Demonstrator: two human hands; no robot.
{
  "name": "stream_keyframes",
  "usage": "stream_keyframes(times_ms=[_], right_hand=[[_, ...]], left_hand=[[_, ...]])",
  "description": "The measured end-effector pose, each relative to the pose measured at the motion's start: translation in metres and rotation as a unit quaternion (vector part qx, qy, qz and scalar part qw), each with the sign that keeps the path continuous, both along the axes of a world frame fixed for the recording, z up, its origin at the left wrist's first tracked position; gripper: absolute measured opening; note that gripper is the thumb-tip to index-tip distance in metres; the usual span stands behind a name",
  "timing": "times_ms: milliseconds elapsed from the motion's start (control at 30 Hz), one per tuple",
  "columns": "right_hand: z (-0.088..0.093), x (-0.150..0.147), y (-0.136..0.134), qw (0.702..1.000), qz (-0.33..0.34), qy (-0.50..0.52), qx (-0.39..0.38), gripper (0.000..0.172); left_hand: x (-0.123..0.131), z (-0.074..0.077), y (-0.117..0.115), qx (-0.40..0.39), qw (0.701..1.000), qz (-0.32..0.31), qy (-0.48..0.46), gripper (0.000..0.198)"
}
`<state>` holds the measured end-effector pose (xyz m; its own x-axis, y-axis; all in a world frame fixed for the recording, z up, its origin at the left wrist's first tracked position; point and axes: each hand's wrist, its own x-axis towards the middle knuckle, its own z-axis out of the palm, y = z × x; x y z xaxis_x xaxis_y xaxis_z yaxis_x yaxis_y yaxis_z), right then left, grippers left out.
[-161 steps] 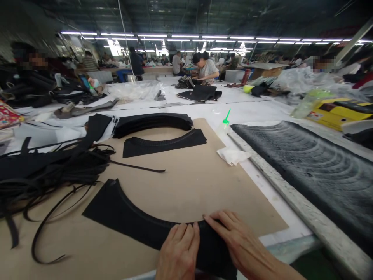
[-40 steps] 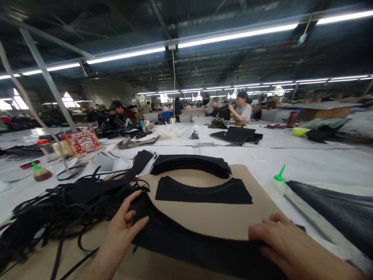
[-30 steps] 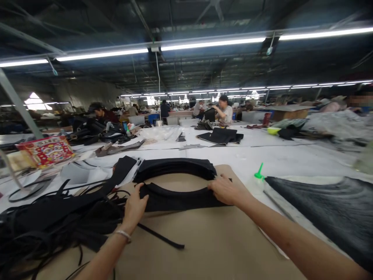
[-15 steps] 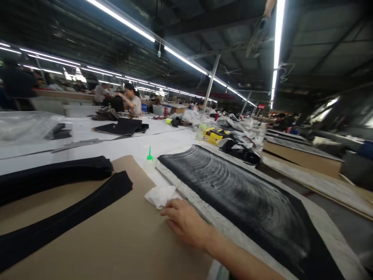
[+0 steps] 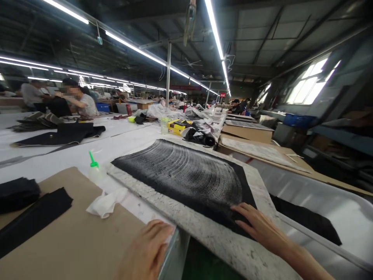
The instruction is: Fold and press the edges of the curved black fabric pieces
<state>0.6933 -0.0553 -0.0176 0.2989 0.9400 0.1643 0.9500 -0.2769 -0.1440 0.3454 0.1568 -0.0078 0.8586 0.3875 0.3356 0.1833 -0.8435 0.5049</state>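
My right hand (image 5: pixel 256 225) reaches over the near edge of a black sheet (image 5: pixel 186 167), its fingers stretched and apart on or just above the material. Pale curved streaks cover the sheet, which lies on a stained whitish board (image 5: pixel 186 217). My left hand (image 5: pixel 148 247) is at the edge of a brown cardboard sheet (image 5: pixel 72 237), by the table corner. Its fingers are bent and blurred, and whether they grip anything is unclear. A crumpled white cloth (image 5: pixel 105 203) lies on the cardboard, apart from both hands. Black strips (image 5: pixel 35 216) rest at the cardboard's left.
Beyond the cardboard stands a bottle with a green nozzle (image 5: pixel 93 163). Further back are a yellow box (image 5: pixel 177 126), clear plastic wrapping and dark fabric pieces (image 5: pixel 64 134). Other people work at the far left. Right of the board lies another black piece (image 5: pixel 305 219) on a white surface.
The view has swung right. My right hand has left the white cloth and moved to the black sheet. My left hand has come into view at the bottom.
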Motion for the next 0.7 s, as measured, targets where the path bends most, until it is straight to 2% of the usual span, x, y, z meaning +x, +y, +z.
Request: stream_keyframes(times_ms=[67,133,200,300,433,567,700], right_hand=[[0.001,-0.002,-0.004,1.0,0.016,-0.008,0.001,0.034],[0.004,-0.003,-0.003,0.999,0.034,-0.023,0.006,0.029],[0.007,-0.002,-0.001,0.998,0.049,-0.036,0.013,0.025],[0.004,0.004,0.003,0.997,0.065,-0.044,0.019,0.023],[-0.005,0.016,0.006,0.995,0.09,-0.037,0.033,0.026],[-0.009,0.024,0.005,0.993,0.096,0.014,0.066,0.028],[-0.006,0.045,-0.002,0.985,0.034,0.097,0.141,0.025]], left_hand=[[0.05,0.014,-0.027,-0.001,0.998,-0.065,0.018,0.043],[0.089,0.019,-0.047,0.015,0.993,-0.113,0.031,0.046],[0.119,0.015,-0.059,0.043,0.988,-0.143,0.034,0.049],[0.15,0.003,-0.066,0.078,0.984,-0.157,0.042,0.051],[0.172,-0.009,-0.069,0.098,0.98,-0.159,0.064,0.044],[0.178,-0.015,-0.072,0.097,0.983,-0.143,0.067,0.04],[0.181,-0.014,-0.076,0.087,0.985,-0.132,0.07,0.036]])
